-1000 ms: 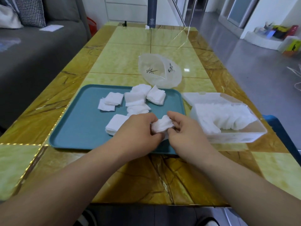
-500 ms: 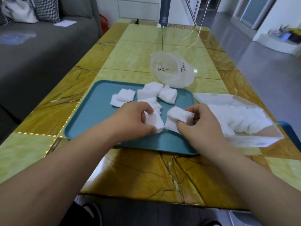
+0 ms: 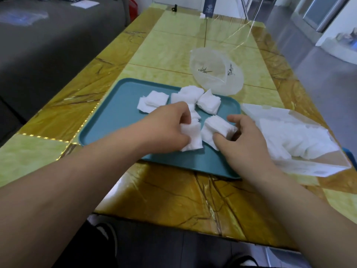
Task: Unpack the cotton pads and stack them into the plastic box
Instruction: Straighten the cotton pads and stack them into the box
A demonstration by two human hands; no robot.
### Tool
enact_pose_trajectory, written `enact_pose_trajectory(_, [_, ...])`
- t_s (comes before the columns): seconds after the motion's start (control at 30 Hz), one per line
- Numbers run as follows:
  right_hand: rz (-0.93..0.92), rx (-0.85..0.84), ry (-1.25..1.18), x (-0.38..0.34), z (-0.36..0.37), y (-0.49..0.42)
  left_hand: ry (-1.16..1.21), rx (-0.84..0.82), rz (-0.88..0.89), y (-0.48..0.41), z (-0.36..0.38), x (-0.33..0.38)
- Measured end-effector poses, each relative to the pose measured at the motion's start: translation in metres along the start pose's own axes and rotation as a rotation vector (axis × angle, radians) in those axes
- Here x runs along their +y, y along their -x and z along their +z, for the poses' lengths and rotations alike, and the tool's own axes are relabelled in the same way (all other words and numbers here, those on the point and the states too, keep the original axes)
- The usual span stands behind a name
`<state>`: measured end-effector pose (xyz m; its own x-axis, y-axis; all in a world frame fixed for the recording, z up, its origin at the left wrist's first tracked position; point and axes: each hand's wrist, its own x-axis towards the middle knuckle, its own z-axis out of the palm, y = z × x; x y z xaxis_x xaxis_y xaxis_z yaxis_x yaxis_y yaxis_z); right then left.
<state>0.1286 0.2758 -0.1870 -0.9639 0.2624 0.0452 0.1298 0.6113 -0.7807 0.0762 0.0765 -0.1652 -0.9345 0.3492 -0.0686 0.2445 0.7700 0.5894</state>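
1. Two small wads of cotton pads are held over the teal tray (image 3: 119, 113). The left hand (image 3: 166, 128) pinches the left wad (image 3: 191, 136), and the right hand (image 3: 245, 140) curls thumb and fingers round the right wad (image 3: 216, 126).
2. The plastic box (image 3: 309, 168) sits on the table just right of the tray, with a row of pads already inside.
3. It lies immediately right of the right hand — much nearer than to the left — and its long axis runs away from the person, so the right wad probably goes in first.
4. More loose pads (image 3: 152, 101) lie on the tray beyond the left hand.
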Motion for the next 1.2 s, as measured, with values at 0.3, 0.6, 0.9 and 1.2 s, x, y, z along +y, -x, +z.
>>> enact_pose_trajectory(0.3, [-0.027,-0.010,-0.061,0.002,-0.003,-0.001,0.246,0.028,-0.034,0.002,-0.007,0.001])
enact_pose_trajectory(0.6, [-0.043,-0.016,-0.101,0.002,-0.008,0.000,0.367,0.034,0.024,0.008,-0.007,0.002])
enact_pose_trajectory(0.9, [-0.026,-0.008,-0.114,0.004,-0.008,-0.003,0.254,0.051,0.057,0.007,-0.004,-0.001])
enact_pose_trajectory(1.2, [-0.029,0.029,-0.187,-0.001,-0.012,-0.001,0.649,0.333,0.008,0.007,-0.018,0.009])
